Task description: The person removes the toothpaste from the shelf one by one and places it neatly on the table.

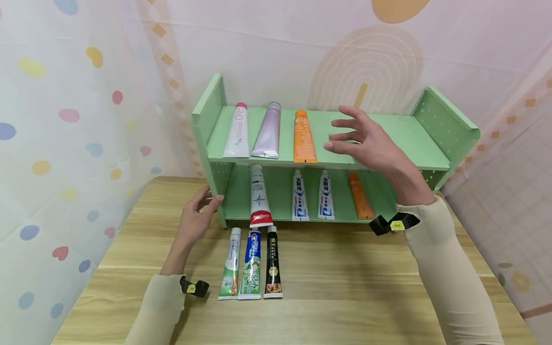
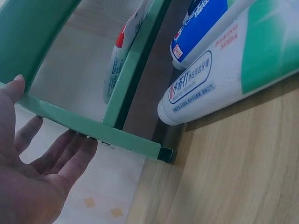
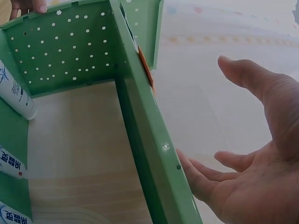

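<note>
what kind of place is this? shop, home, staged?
Likely a staged indoor tabletop setup, though I can't rule out a home: tubes on a green shelf unit and wood-grain table, printed fabric backdrop behind.

Long cream sleeves [image 1: 453,278] — black wrist mounts [image 1: 380,225], each bearing a small yellow label [image 1: 397,224].

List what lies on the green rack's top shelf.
On the top shelf lie a white tube, a silvery tube and an orange tube. The right hand covers part of the shelf in the head view; what is behind it cannot be seen.
</note>
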{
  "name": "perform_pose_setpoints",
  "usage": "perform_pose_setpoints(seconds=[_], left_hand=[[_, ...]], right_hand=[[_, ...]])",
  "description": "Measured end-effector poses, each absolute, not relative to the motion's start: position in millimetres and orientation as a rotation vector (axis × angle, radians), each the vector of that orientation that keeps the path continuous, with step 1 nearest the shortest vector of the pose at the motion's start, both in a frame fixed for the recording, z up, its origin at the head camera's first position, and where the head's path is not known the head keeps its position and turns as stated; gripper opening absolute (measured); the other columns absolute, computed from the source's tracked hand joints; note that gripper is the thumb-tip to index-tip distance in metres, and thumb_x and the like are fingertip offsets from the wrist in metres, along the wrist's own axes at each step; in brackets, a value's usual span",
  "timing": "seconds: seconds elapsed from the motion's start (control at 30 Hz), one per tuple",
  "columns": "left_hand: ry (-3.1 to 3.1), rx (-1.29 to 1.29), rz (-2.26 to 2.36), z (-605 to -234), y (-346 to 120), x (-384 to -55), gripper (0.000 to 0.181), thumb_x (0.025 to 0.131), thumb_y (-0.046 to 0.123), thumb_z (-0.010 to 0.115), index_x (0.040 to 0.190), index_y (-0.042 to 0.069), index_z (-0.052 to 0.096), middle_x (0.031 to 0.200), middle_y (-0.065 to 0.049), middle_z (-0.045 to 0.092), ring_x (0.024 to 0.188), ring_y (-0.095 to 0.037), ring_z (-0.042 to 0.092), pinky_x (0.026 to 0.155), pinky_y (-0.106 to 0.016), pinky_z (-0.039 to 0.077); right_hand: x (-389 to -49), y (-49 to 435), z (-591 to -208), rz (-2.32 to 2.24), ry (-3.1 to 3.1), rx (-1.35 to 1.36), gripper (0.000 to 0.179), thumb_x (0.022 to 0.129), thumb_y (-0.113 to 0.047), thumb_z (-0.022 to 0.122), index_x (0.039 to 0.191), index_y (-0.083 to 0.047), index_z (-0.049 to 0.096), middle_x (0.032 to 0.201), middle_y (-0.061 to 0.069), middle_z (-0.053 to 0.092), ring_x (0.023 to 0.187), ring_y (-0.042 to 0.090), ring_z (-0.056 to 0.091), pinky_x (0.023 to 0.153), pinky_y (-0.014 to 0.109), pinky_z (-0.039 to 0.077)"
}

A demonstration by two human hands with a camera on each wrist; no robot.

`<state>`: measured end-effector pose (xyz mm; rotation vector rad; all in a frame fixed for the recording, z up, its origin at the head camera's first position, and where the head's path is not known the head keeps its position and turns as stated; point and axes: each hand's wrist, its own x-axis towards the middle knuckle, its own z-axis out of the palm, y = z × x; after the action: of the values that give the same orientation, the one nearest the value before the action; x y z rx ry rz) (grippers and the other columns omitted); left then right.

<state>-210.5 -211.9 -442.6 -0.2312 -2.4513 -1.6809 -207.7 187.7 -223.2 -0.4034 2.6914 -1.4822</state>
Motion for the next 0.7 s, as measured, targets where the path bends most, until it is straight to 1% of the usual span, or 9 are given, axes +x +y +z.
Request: perform_pose_setpoints(seconds=[0.1,0.27,0.37,0.47,0.6,0.7], left_hand=[[-2.449,-0.236,-1.685,-442,-212,-210,0.059,0.104,0.043,0.06,0.156,0.021,0.045,0.139,-0.015,0.063,0.117,-0.025,0.059,0.086,-0.018,0.052],[-2.454,-0.218,-1.706,-442,-212,-208,0.058,0.103,0.045,0.06,0.156,0.026,0.046,0.14,-0.013,0.062,0.119,-0.025,0.059,0.091,-0.03,0.055],[-2.459,-0.207,-1.709,-442,-213,-208,0.058,0.103,0.046,0.06,0.156,0.028,0.046,0.14,-0.012,0.062,0.119,-0.025,0.058,0.091,-0.032,0.055],[-2.461,-0.201,-1.705,-441,-214,-207,0.058,0.103,0.046,0.061,0.156,0.028,0.045,0.14,-0.012,0.062,0.12,-0.025,0.058,0.09,-0.029,0.055],[-2.463,-0.195,-1.706,-441,-214,-208,0.058,0.102,0.047,0.061,0.156,0.029,0.045,0.14,-0.012,0.062,0.12,-0.025,0.058,0.09,-0.029,0.055],[-2.464,-0.193,-1.703,-441,-214,-208,0.058,0.102,0.047,0.06,0.156,0.029,0.045,0.14,-0.012,0.062,0.119,-0.024,0.058,0.09,-0.029,0.056]], right_hand=[[-212,185,-222,-1.466,2.677,-0.386,0.093,0.091,-0.04,0.079,0.163,-0.032,0.021,0.161,0.002,0.043,0.141,0.024,0.051,0.115,0.058,0.039],[-218,180,-222,-1.437,2.657,-0.371,0.093,0.09,-0.041,0.079,0.163,-0.031,0.023,0.159,0.002,0.046,0.14,0.024,0.051,0.113,0.055,0.041],[-222,176,-221,-1.413,2.666,-0.335,0.094,0.089,-0.044,0.08,0.163,-0.031,0.024,0.157,0.002,0.048,0.139,0.024,0.052,0.113,0.053,0.042],[-227,171,-219,-1.414,2.649,-0.293,0.095,0.088,-0.045,0.081,0.163,-0.029,0.024,0.156,0.003,0.049,0.132,0.025,0.06,0.114,0.05,0.044],[-235,163,-214,-1.392,2.631,-0.24,0.098,0.087,-0.046,0.081,0.163,-0.026,0.023,0.155,0.004,0.05,0.113,0.025,0.071,0.115,0.047,0.044],[-241,157,-210,-1.343,2.64,-0.207,0.098,0.087,-0.046,0.081,0.163,-0.024,0.024,0.153,0.004,0.051,0.104,0.023,0.074,0.112,0.045,0.045]])
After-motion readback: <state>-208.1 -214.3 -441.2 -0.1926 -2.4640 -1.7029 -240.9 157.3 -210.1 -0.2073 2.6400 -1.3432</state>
